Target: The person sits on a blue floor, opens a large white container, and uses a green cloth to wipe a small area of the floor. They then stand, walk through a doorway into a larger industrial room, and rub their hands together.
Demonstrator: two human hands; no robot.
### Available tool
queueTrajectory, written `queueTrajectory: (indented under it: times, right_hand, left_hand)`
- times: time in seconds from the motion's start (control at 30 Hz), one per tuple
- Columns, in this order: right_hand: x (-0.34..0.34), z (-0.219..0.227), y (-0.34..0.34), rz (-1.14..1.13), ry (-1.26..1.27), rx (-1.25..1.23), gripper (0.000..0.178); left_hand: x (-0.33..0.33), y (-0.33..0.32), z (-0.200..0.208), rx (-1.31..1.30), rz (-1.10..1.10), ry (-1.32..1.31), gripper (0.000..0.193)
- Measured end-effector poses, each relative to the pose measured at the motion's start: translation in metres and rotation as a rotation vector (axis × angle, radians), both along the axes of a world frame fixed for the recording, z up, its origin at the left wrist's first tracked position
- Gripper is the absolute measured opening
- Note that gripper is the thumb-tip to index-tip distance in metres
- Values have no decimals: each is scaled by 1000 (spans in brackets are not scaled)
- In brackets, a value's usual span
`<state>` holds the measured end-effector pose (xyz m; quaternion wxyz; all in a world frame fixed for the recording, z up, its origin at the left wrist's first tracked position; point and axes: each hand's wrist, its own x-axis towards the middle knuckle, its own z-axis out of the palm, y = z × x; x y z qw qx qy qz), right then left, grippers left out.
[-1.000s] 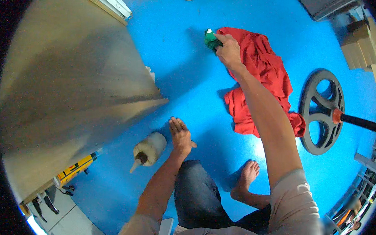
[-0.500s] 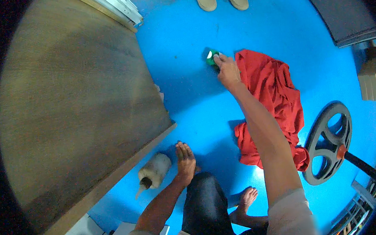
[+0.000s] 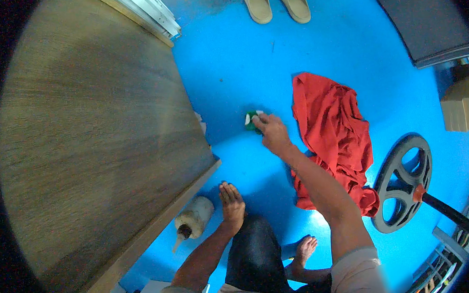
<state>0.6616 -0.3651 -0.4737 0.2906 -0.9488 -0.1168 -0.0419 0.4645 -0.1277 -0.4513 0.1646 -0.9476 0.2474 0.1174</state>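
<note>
My right hand [image 3: 274, 134] reaches out over the blue floor [image 3: 229, 93], its fingers closed on a small green-and-white object [image 3: 250, 120]. That object is down at the floor surface; its exact kind is too small to make out. Flat on the floor beside my knee rests my left hand [image 3: 232, 202], fingers stretched out and holding nothing. Left of it lies a dirty whitish bottle [image 3: 196, 215] with a dark cap and a pointed nozzle. A crumpled red cloth [image 3: 331, 123] is spread to the right, partly behind my right forearm.
A large brown wooden panel [image 3: 107, 137] fills the left side. Beyond the cloth lies a dark wheel-shaped base [image 3: 381, 192] with a black pole. Tan slippers [image 3: 259, 7] sit at the far edge, and cardboard boxes [image 3: 460, 108] stand at the right.
My right hand has drawn the green-and-white object nearer to me and slightly left across the floor. My left hand has stayed in place.
</note>
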Motion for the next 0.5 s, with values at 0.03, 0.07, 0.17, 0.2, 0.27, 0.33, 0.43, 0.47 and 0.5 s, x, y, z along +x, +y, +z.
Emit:
queueTrajectory:
  times: [0.03,0.07,0.17,0.2,0.27,0.33,0.43,0.47,0.5]
  right_hand:
    - [-4,3,7,24,38,21,53]
    - [-6,6,9,33,-2,44,49]
    - [12,13,-6,150,552,337,49]
    - [19,14,-19,89,597,527,46]
    - [54,38,-39,-55,764,762,40]
    - [90,62,-55,-172,919,881,36]
    - [141,68,-64,-135,824,755,35]
    - [156,67,-67,-106,759,650,34]
    - [172,64,-69,-66,668,534,37]
  left_hand:
    - [0,0,1,8,-2,9,50]
    - [1,0,2,16,-4,18,50]
    - [1,-2,4,-57,34,45,49]
    - [-1,-3,4,-99,53,58,49]
    - [-3,3,-2,-86,54,-21,46]
    - [-3,4,-2,-87,53,-47,44]
    - [4,2,5,-94,42,-38,41]
    - [3,1,2,-91,39,-57,41]
    - [2,0,0,-88,34,-75,41]
